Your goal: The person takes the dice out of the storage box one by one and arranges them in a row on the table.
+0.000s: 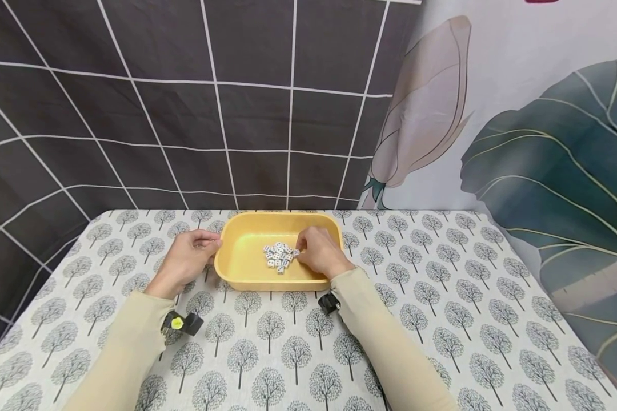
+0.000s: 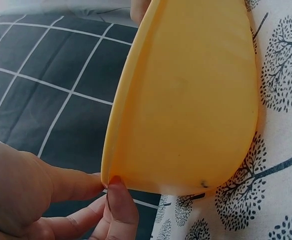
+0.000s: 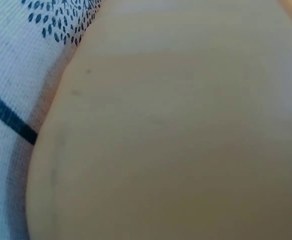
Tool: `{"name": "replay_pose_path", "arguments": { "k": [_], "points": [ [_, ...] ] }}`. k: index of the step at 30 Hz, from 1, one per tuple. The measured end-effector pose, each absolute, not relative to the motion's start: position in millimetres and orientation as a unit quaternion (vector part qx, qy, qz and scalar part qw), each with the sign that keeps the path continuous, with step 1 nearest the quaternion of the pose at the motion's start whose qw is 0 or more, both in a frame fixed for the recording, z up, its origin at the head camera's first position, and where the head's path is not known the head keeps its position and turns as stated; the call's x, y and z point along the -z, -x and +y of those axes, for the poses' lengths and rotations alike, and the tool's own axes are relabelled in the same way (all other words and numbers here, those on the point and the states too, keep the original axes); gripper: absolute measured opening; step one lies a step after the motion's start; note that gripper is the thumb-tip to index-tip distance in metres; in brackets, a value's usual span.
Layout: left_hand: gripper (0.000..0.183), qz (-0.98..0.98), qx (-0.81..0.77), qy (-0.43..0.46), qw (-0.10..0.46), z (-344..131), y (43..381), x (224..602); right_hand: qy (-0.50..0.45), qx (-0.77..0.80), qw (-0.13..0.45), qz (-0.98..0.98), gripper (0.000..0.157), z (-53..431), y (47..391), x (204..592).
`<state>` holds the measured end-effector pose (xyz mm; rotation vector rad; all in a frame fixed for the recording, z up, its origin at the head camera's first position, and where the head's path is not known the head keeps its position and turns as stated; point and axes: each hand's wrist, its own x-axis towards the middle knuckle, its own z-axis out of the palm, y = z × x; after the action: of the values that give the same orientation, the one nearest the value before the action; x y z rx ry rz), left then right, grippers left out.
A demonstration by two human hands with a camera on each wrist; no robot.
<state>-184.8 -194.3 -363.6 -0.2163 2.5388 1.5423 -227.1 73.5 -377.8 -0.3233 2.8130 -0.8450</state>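
A yellow plastic basin (image 1: 267, 284) stands on the table, with a small pile of white dice (image 1: 277, 257) on its floor. At its left end my left hand (image 1: 191, 255) pinches the rim; in the left wrist view the thumb and fingers meet over the basin's edge (image 2: 180, 100). Inside the basin's right half is my right hand (image 1: 319, 249), its fingers curled down at the right side of the pile. A die (image 1: 296, 252) sits between its fingertips, which are partly hidden. Only the basin's outer wall (image 3: 160, 120) fills the right wrist view.
A cloth printed with trees (image 1: 293, 354) covers the table. Behind it hangs a dark curtain with white grid lines (image 1: 252, 120), and to the right a pale floral curtain (image 1: 432, 114). Each wrist carries a small black camera (image 1: 187, 323).
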Motion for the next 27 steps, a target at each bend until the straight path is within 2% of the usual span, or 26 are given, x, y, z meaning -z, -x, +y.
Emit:
{"name": "replay_pose_path", "arguments": {
  "k": [27],
  "points": [
    [0.037,0.849,-0.514,0.084,0.087,-193,183,364,0.123,0.296,0.075,0.944,0.013,83,218,357]
  ]
}}
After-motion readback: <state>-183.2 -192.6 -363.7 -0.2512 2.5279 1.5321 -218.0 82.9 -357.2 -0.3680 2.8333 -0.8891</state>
